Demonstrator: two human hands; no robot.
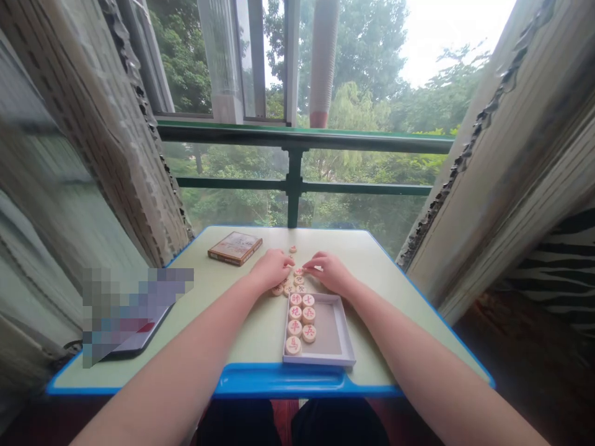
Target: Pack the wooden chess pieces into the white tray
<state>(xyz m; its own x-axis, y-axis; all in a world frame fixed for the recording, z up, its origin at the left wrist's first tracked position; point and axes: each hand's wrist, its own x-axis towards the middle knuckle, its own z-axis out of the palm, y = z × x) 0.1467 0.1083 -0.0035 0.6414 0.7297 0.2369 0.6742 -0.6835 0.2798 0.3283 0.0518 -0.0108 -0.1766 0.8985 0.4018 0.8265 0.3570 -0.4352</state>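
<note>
Over the small table, my left hand (275, 267) has its fingers curled in a pinch at a partly hidden xiangqi piece (291, 259). Facing it, my right hand (328, 270) brings thumb and fingertips together at the right edge of another xiangqi piece (299, 272). Several round wooden pieces (289, 289) lie loose between and below the hands, some partly covered by the left one. Closer to me is a shallow white box (344, 337). Pieces with red characters stand in two columns along its left side; the longer column (294, 327) is at the wall.
A flat brown box (235, 246) lies at the table's far left. One piece (292, 249) sits beyond my hands. At the left edge is a dark device (139, 344), partly blurred out. The blue table rim (283, 381) runs nearest me; a green railing (294, 186) stands behind.
</note>
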